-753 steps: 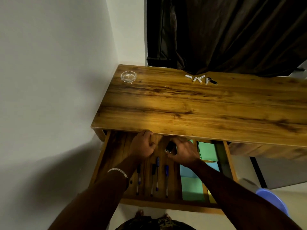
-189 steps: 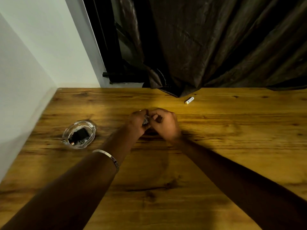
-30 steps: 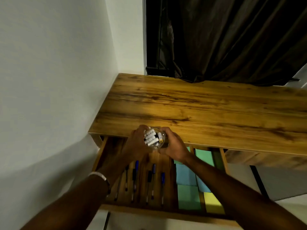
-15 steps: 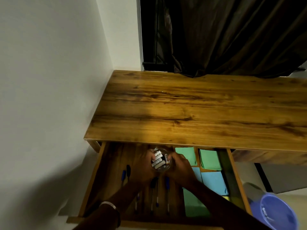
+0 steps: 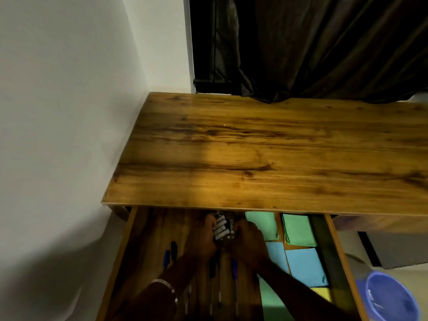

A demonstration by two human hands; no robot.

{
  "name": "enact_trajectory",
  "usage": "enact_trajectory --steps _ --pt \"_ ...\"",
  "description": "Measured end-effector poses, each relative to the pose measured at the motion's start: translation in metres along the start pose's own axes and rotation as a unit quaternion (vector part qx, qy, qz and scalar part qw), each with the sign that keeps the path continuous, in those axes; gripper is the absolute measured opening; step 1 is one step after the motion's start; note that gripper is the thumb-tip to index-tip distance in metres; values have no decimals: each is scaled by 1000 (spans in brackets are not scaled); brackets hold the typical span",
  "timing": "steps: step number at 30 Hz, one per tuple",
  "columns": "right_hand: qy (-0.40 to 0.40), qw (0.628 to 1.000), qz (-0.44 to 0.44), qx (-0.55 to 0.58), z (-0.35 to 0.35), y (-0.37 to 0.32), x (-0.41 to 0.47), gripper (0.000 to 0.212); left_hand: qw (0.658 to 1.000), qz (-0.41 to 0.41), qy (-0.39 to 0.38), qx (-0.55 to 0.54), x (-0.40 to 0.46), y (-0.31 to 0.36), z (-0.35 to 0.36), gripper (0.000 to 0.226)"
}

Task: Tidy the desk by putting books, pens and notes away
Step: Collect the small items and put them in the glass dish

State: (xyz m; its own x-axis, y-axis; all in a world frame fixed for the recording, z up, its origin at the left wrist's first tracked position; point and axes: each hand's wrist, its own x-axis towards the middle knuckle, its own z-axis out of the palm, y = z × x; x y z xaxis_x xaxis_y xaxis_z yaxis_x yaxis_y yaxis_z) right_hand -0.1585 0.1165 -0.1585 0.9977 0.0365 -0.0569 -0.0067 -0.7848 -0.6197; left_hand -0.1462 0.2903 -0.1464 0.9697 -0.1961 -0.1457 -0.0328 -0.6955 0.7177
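A small glass dish (image 5: 223,228) filled with several white batteries sits low inside the open wooden drawer (image 5: 120,253), near its back under the desk's front edge. My left hand (image 5: 202,238) grips its left side and my right hand (image 5: 249,242) grips its right side. Several blue pens (image 5: 166,258) lie in the drawer beside and under my arms. Green sticky notes (image 5: 298,229) and blue sticky notes (image 5: 303,266) fill the drawer's right compartments.
The wooden desk top (image 5: 266,154) stretches above the drawer, against a white wall (image 5: 69,112) on the left. A dark curtain (image 5: 312,42) hangs behind it. A blue plastic bucket (image 5: 391,295) stands on the floor at the lower right.
Both hands have carried the dish of batteries down from the desk's front edge into the drawer and pushed it further back.
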Motion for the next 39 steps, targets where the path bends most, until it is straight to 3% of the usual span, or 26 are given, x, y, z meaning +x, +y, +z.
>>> enact_trajectory --steps 12,19,22,24,29,35,39 --pt "-29 998 20 43 16 8 10 82 997 -5 -1 -78 8 -12 8 30" --pt "-41 997 9 66 16 9 4 83 996 3 6 -87 4 -10 8 37" --pt "-34 998 -5 50 16 6 1 78 996 15 16 -89 4 -10 7 28" --pt "-23 999 -12 27 12 1 0 75 997 26 33 -64 3 -7 3 30" --pt "-3 999 5 -46 0 -13 -14 96 998 47 26 -23 -12 0 -11 48" --pt "-25 995 -2 -100 -14 -19 -41 74 990 60 99 78 -39 14 -19 45" --pt "-77 991 25 -108 -29 -33 -62 69 984 68 95 135 -58 23 -20 38"
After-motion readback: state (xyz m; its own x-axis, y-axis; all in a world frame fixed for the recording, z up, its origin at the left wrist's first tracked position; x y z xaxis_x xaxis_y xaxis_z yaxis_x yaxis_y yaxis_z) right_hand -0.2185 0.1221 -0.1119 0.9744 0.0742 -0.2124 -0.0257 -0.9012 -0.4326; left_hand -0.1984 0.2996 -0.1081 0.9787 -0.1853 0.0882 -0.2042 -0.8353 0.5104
